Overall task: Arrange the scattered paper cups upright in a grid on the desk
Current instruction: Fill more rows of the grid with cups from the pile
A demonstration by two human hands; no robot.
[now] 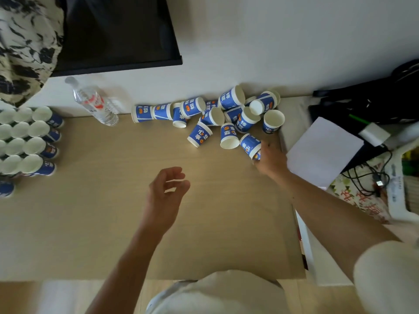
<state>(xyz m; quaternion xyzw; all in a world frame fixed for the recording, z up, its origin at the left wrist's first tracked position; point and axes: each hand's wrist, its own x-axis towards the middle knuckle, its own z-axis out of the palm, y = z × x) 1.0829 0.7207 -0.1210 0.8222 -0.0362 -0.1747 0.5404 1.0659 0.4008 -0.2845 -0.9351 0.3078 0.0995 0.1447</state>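
Note:
Several blue-and-white paper cups lie scattered in a pile [210,114] at the far right of the wooden desk [113,200], most on their sides. One cup [273,121] there stands upright. At the left edge, several cups stand upright in a tight grid [27,139]. My right hand [272,160] reaches to the near end of the pile, and its fingers grip a tipped cup [250,145]. My left hand [166,196] hovers above the desk's middle with fingers loosely curled, holding nothing.
A clear water bottle [94,103] lies on the desk near the back, between grid and pile. A dark monitor [118,30] hangs behind. To the right sit a white paper sheet [324,150], a black bag [374,98] and cables [371,175].

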